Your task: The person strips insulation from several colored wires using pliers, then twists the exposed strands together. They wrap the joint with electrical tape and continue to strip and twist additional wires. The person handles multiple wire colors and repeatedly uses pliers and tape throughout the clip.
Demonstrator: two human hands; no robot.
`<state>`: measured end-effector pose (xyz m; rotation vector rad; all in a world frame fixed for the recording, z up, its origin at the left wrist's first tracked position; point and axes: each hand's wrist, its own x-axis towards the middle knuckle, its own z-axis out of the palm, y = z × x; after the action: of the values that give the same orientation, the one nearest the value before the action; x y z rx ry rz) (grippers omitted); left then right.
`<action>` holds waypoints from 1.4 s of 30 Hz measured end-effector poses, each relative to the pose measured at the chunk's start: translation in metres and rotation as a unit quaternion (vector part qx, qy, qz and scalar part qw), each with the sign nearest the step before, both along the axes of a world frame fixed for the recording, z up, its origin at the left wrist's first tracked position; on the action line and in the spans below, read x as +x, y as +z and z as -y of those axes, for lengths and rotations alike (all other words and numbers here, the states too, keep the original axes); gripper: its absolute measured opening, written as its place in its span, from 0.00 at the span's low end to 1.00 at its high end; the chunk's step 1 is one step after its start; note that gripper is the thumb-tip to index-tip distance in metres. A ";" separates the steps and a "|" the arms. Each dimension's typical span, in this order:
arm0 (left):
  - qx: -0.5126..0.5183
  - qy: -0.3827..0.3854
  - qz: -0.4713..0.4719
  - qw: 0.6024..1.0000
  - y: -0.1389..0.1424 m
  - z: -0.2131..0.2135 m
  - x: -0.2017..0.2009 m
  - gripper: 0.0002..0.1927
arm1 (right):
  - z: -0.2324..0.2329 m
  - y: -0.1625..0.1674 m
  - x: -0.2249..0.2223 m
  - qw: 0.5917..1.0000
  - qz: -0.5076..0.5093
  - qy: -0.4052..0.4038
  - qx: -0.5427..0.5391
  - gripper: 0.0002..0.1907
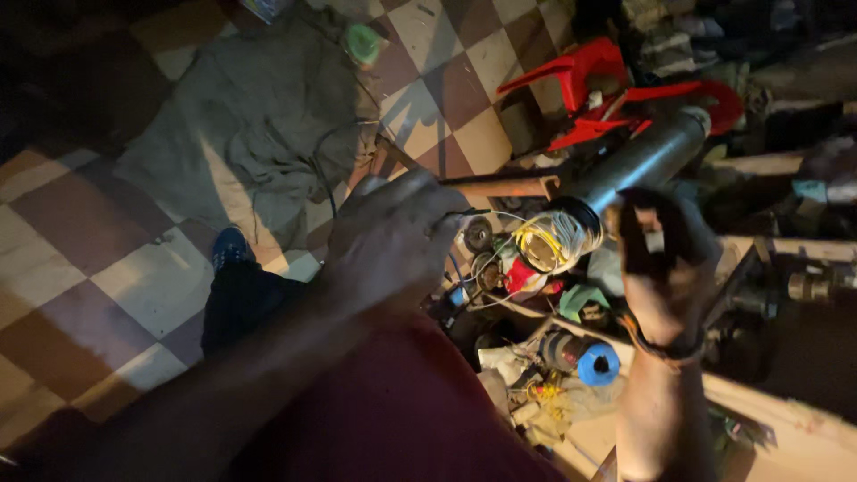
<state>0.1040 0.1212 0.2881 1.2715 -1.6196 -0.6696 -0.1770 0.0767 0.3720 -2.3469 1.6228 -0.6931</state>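
steel tube [638,165] w/ yellow wire coils, right hand [665,268] gripping, left hand [393,236] on thin wire

A grey cloth [259,116] lies spread on the checkered floor [107,268], with a dark cable [326,170] running across it. A green roll [364,43] sits near the cloth's upper edge. Red plastic parts [607,85] lie at the top right among dark clutter. Lower down, a blue cap [598,364] closes a short cylinder amid scraps. A wooden board [786,419] crosses the lower right corner.
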 end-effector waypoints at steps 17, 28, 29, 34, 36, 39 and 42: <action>0.134 0.077 -0.059 0.986 -0.024 0.046 0.010 0.07 | 0.034 -0.088 -0.023 0.999 -0.039 0.011 0.016 0.27; 0.108 0.105 -0.160 0.976 -0.049 0.100 -0.005 0.07 | 0.066 -0.101 -0.003 0.997 0.062 -0.018 -0.037 0.25; 0.111 0.100 -0.170 0.974 -0.048 0.100 -0.005 0.07 | 0.066 -0.103 -0.004 0.996 0.072 -0.015 -0.044 0.25; 0.154 0.090 -0.120 0.977 -0.037 0.083 0.006 0.06 | 0.051 -0.098 -0.009 0.999 0.007 0.007 -0.040 0.24; 0.150 0.063 -0.152 0.975 -0.032 0.072 0.007 0.07 | 0.038 -0.092 -0.013 1.000 -0.003 0.002 -0.015 0.24; 0.139 0.028 -0.170 0.975 -0.024 0.055 0.008 0.08 | 0.020 -0.084 -0.017 0.989 0.121 -0.005 0.090 0.23; 0.227 -0.004 -0.106 0.968 -0.015 0.038 0.011 0.08 | 0.004 -0.079 -0.020 0.965 0.220 0.005 0.146 0.24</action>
<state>0.1147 0.0837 0.2734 1.4547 -1.3375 -1.1899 -0.1974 0.0724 0.2934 -1.8333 1.4032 -0.8355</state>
